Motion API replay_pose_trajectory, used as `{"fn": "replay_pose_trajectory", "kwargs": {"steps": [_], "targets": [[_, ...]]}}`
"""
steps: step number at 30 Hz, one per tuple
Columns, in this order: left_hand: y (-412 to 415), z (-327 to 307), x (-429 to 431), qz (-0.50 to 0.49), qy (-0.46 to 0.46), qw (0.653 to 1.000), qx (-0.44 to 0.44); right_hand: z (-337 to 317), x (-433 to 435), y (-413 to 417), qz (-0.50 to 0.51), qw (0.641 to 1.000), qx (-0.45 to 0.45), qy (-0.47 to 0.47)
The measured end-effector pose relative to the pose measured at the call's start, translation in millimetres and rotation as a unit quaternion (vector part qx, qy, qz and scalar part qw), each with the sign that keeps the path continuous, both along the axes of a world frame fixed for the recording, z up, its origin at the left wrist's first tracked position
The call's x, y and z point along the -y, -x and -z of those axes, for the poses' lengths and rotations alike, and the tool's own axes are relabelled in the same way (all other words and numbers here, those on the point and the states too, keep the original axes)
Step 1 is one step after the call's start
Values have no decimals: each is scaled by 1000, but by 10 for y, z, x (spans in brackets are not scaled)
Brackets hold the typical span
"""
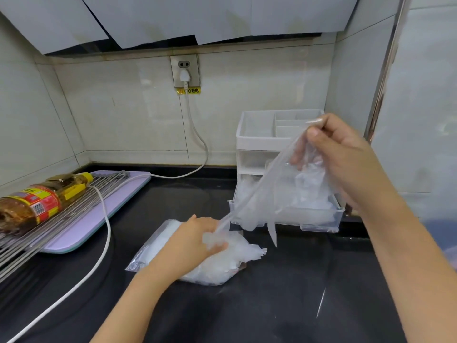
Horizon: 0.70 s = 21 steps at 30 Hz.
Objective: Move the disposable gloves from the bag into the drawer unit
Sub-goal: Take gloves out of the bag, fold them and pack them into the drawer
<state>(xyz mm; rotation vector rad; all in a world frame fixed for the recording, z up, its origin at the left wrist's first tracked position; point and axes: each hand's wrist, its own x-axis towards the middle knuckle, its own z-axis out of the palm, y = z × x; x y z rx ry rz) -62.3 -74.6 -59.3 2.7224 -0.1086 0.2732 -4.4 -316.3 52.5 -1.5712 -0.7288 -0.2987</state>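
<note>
Stretching between both hands [197,237] [346,157], 1 thin translucent glove [272,194] looks crinkled.

A home kitchen: tiled wall [123,115], dark countertop [272,305], cooking-oil bottle [37,201] (lying on a rack [74,219]).

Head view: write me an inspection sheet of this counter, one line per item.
Surface: glossy black countertop, reflective.
Job's things: clear plastic bag of gloves lies on the counter; thin translucent disposable glove stretches from it toward the white-framed clear drawer unit, whose bottom drawer is pulled open and holds gloves.
Clutter: amber cooking-oil bottle lies on a steel-rod rack over a lilac board, at the left.
Hands: left hand grips the bag at its mouth; right hand pinches the glove, raised before the unit.
Cables: white cable runs from a plug in the wall socket across board and counter.
Surroundings: pale tiled wall; white sheets hang above.
</note>
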Motion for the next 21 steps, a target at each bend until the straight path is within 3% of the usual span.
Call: {"fn": "replay_pose_trajectory", "kwargs": {"steps": [3,9,13,17,21], "targets": [[174,-362,-72,16,156,988,8,-48,84,-22,64,996,-1,66],[252,-900,302,117,368,922,39,-35,15,14,30,984,-2,177],[41,-881,620,145,320,936,-30,-49,3,46,20,976,14,216],[-164,-813,789,125,223,966,-48,-93,105,9,63,985,7,163],[-341,-874,586,112,265,954,-82,-130,329,-120,147,985,-12,90]]}}
